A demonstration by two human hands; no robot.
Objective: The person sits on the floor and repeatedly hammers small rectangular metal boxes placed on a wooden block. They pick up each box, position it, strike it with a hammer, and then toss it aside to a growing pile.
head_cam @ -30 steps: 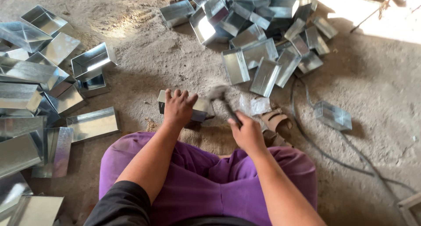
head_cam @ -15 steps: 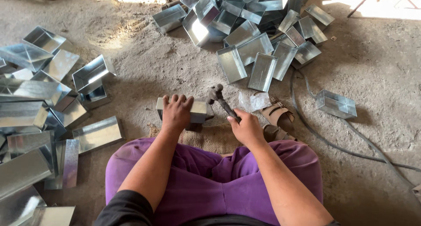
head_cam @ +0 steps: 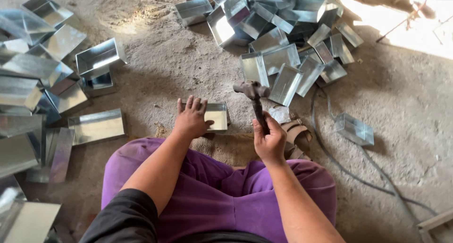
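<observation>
A small shiny sheet-metal tray (head_cam: pixel 216 115) lies on the dirt floor in front of my knees. My left hand (head_cam: pixel 191 119) rests flat on its left part, fingers spread, pressing it down. My right hand (head_cam: pixel 269 140) is closed around the handle of a dark hammer (head_cam: pixel 254 93). The hammer is raised upright, its head above and to the right of the tray, not touching it.
Several folded metal trays lie piled at the far centre (head_cam: pixel 278 30) and stacked along the left (head_cam: pixel 42 78). One lone tray (head_cam: pixel 355 129) sits to the right beside a dark cable (head_cam: pixel 330 153). A sandal (head_cam: pixel 296 132) lies by my right hand. Purple-clad knees (head_cam: pixel 226 191) fill the near foreground.
The hammer has swung up from low over the tray to an upright raised position. My left hand has stayed on the tray.
</observation>
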